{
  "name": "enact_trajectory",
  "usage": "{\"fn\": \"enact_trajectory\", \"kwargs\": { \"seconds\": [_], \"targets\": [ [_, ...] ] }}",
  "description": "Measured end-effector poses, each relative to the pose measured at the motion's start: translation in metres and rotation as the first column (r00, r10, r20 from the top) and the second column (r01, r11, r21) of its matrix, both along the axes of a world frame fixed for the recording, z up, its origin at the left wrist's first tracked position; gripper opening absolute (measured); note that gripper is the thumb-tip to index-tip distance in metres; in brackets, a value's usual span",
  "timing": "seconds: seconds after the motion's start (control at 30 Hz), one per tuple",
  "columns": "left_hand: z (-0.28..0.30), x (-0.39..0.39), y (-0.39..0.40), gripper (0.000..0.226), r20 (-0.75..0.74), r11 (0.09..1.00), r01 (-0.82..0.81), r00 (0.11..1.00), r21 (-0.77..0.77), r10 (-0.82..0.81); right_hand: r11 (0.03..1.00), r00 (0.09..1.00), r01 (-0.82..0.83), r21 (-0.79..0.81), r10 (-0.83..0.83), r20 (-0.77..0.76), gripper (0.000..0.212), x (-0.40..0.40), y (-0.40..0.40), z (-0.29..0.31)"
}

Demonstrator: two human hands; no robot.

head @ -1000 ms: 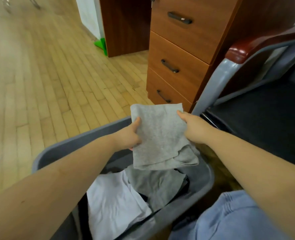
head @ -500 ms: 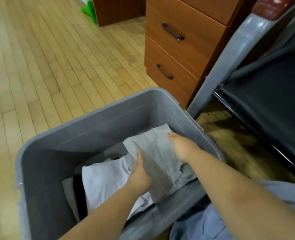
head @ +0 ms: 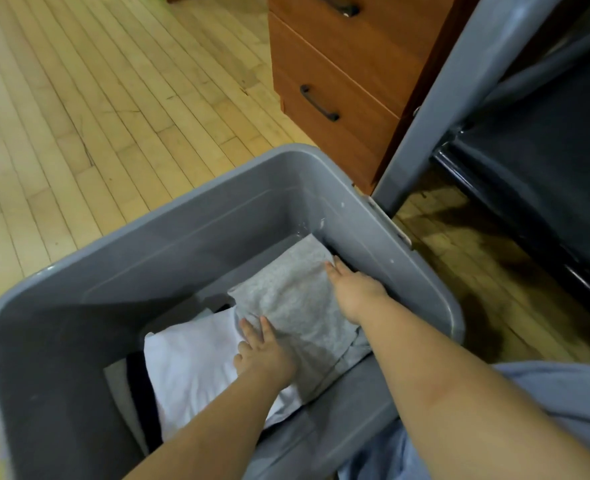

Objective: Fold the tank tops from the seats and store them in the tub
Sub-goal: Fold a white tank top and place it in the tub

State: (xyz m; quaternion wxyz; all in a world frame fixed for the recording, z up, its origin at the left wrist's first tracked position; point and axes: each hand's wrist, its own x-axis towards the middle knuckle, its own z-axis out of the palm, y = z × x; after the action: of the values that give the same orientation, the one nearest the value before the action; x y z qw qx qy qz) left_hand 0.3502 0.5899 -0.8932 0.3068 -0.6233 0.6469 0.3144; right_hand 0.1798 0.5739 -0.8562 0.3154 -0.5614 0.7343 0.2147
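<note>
A folded grey tank top lies inside the grey plastic tub, toward its right wall. My left hand rests flat on the garment's near left edge with fingers extended. My right hand presses on its right edge beside the tub wall, fingers straight. Under and left of the grey top lies a folded white garment, and a dark garment shows at its left side.
A brown drawer cabinet stands behind the tub on the wooden floor. A chair with a grey frame and dark seat is at the right. Blue fabric covers my lap at the lower right.
Both hands lowered the folded grey tank top from above the tub down onto the clothes inside it. They now lie flat on it instead of gripping its edges.
</note>
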Motion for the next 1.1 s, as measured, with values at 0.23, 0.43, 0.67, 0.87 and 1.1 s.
{"fn": "enact_trajectory", "kwargs": {
  "seconds": [0.23, 0.43, 0.67, 0.87, 1.1],
  "targets": [
    [0.014, 0.001, 0.003, 0.09, 0.083, 0.992, 0.121, 0.989, -0.023, -0.119, 0.998, 0.999, 0.037, 0.043, -0.036, -0.011, 0.075, -0.003, 0.005, 0.014],
    [0.06, -0.015, -0.015, 0.065, -0.046, 0.937, 0.279, 0.954, -0.211, -0.295, 0.996, 0.998, -0.062, -0.067, 0.061, -0.023, 0.035, 0.001, 0.002, 0.074],
    [0.165, -0.07, -0.026, 0.033, -0.224, 0.776, 0.361, 0.818, -0.517, -0.529, 0.943, 0.987, -0.157, -0.293, 0.141, -0.074, 0.04, -0.035, 0.042, 0.169],
    [0.239, -0.129, 0.015, 0.035, -0.273, 0.639, 0.379, 0.674, -0.669, -0.686, 0.888, 0.995, -0.017, -0.46, -0.03, -0.093, 0.034, -0.088, 0.119, 0.242],
    [0.296, -0.221, 0.111, 0.039, -0.249, 0.432, 0.484, 0.396, -0.761, -0.884, 0.861, 0.955, 0.159, -0.483, -0.259, -0.147, 0.042, -0.162, 0.252, 0.288]
  ]
}}
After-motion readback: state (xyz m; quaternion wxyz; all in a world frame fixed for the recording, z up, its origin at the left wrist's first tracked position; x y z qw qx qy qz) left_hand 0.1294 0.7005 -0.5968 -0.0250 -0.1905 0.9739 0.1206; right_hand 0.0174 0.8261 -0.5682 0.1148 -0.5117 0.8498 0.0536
